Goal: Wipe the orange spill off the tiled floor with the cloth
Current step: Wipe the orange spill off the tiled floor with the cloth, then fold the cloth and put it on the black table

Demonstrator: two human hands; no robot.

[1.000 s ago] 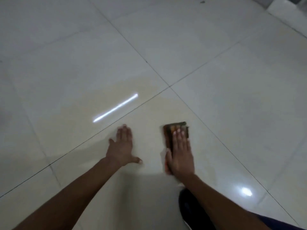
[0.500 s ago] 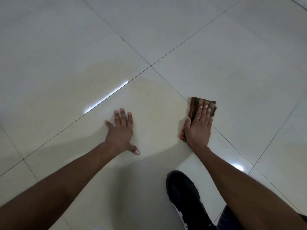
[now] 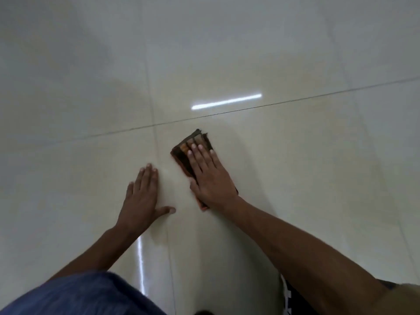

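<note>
The right hand [image 3: 210, 176] lies flat on top of the cloth [image 3: 185, 153], a little above and right of the middle of the frame. The fingers are spread out and straight. They do not curl around the cloth; the palm just presses it down onto the tiled floor [image 3: 68, 155]. The cloth is dark brown with some orange patches, and it is folded into a small pad. Its far end pokes out past the fingertips.

The left hand [image 3: 142, 198] rests flat on the floor just beside it, to the left. It is open and holds nothing. It seems to prop the person up.

The orange spill [image 3: 216, 87] shows only as a faint yellowish stain on the tiles above the cloth, past the dark tile line and around the bright streak of light. Its edges are hard to see.

The step in hand looks like the wiping itself. Next, the cloth likely needs a push up across the line into that stain, with the palm pressing down firmly.
</note>
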